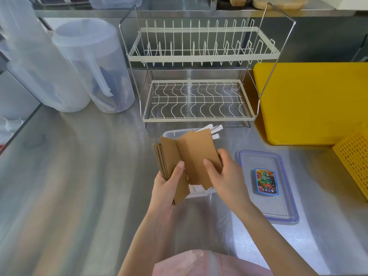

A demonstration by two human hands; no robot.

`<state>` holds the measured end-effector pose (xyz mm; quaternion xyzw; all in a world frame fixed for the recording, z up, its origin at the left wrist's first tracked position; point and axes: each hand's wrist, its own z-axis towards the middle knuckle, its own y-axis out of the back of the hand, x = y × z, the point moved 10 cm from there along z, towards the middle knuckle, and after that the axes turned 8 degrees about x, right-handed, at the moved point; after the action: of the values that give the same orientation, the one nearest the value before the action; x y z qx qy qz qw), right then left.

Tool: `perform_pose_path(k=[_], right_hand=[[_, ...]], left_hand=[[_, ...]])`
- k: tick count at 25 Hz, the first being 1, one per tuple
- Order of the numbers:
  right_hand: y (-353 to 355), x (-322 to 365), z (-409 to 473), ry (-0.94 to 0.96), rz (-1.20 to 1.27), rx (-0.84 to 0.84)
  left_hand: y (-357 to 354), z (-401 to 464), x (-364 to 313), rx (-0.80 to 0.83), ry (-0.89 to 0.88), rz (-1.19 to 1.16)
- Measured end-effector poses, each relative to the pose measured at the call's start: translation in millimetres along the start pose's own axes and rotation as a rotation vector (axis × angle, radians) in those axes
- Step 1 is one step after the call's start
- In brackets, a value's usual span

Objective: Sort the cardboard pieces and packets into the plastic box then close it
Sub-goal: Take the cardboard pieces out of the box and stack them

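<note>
My left hand (169,182) grips a stack of several brown cardboard pieces (169,156) from below, thumb on top. My right hand (223,172) pinches one cardboard piece (199,154), fanned to the right of the stack. Both are held above the clear plastic box (171,133), which is mostly hidden behind the cardboard; its far rim and near edge show. White packets (214,129) stick out past the cardboard's top right. The box's clear lid (266,198) with a blue rim and a colourful label lies flat on the steel counter to the right.
A two-tier white wire dish rack (199,76) stands just behind the box. Two clear plastic pitchers (95,62) sit at the back left. A yellow cutting board (312,100) and a yellow perforated basket (354,162) are at the right. The counter edge drops off at the left.
</note>
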<state>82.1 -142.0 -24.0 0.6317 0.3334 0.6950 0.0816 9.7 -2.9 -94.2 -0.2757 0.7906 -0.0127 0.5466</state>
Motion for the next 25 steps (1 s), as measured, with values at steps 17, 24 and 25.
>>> perform_pose_path(k=[17,24,25], right_hand=[[-40.7,-8.7,-0.6,-0.116,-0.133,0.266],[-27.6,1.3,18.4,-0.056,0.198,0.228],[-32.8,6.7,19.0,-0.031,0.194,0.277]], left_hand=[[-22.1,-4.9,10.2,0.255,0.112,-0.228],[-30.3,-11.1,21.0,0.308,0.218,-0.100],[-34.9,-13.2,23.4,0.323,0.238,-0.083]])
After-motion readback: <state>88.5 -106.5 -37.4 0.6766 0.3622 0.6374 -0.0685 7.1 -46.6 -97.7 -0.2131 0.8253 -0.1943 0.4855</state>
